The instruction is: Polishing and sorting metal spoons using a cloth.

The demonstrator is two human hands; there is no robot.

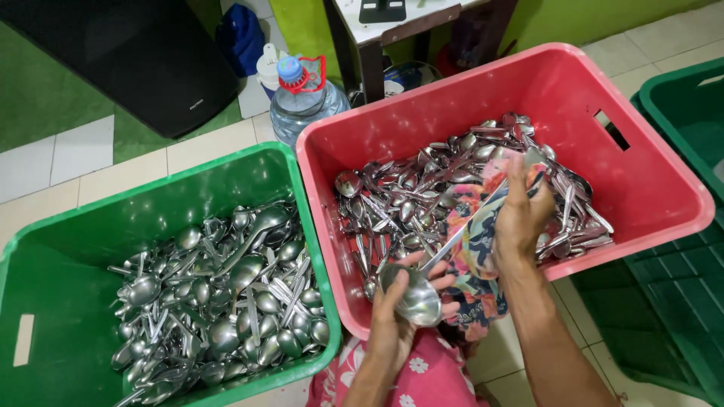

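Observation:
My left hand (pixel 400 313) grips the bowl of a steel ladle-like spoon (pixel 413 294) over the near edge of the red crate (pixel 648 169). Its handle runs up to the right into a patterned cloth (pixel 477 241), which my right hand (pixel 520 215) holds wrapped round the handle. The red crate holds a heap of several steel spoons (pixel 422 196). To the left, the green crate (pixel 90 226) is also filled with several spoons and ladles (pixel 226 294).
A large water bottle (pixel 302 98) with a blue cap stands behind the crates, beside a black box (pixel 143 53) and a table leg (pixel 369 68). Another green crate (pixel 679 249) sits at the right. The floor is tiled, and my flowered pink clothing (pixel 430 377) shows below.

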